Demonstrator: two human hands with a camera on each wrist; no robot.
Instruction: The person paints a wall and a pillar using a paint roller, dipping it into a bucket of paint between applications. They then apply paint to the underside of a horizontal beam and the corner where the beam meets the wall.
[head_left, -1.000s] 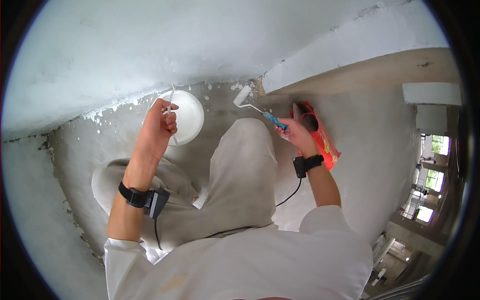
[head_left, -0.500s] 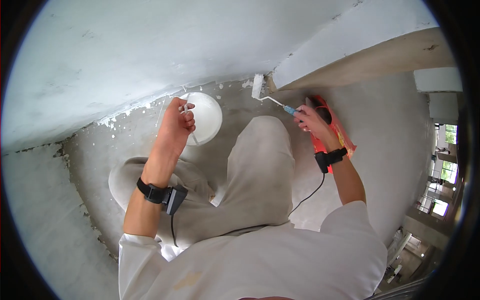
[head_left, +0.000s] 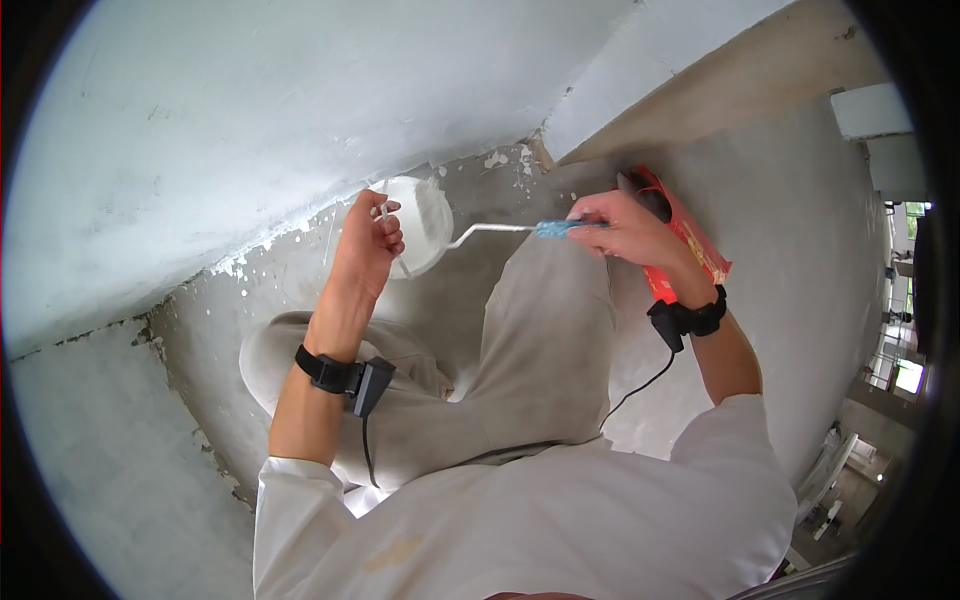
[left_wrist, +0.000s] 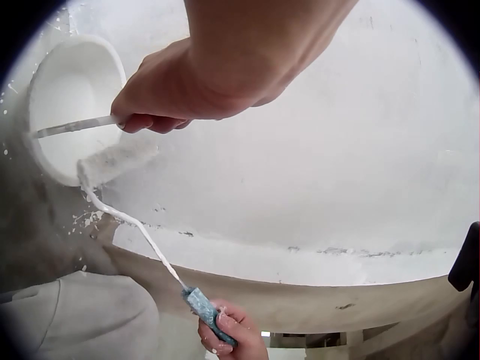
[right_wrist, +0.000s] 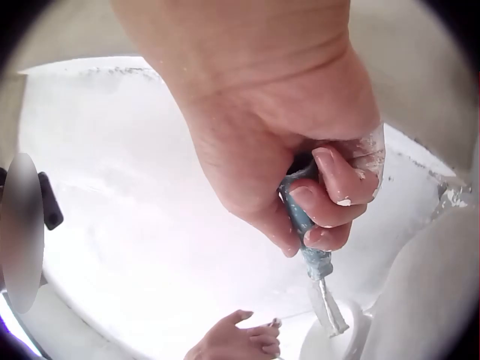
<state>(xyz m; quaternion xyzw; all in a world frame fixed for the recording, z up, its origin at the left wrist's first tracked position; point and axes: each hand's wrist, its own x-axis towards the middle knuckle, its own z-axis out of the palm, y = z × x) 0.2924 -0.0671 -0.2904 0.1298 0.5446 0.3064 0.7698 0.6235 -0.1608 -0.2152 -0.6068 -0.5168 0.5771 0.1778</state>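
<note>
My left hand [head_left: 368, 240] grips the thin handle [left_wrist: 75, 126] of a white bucket [left_wrist: 120, 67], which tilts beside the wall. My right hand [head_left: 625, 232] curls round the blue, paint-specked grip [left_wrist: 202, 306] of a small roller. From that grip a bent white rod [head_left: 490, 228] runs left to the roller head [left_wrist: 116, 162], at the bucket's rim in the left wrist view; whether it touches the rim I cannot tell. White paint marks the right fingers [right_wrist: 341, 184].
A red bag [head_left: 690, 235] with a dark item lies on the floor beyond the right hand. The painted wall [head_left: 270, 110] rises behind the bucket, meeting a ledge at a corner. My bent knee [head_left: 550, 290] is between the arms.
The right hand has swung the roller from the floor corner leftward to the bucket, its rod now pointing left. The left hand keeps its hold on the handle. The head view has shifted.
</note>
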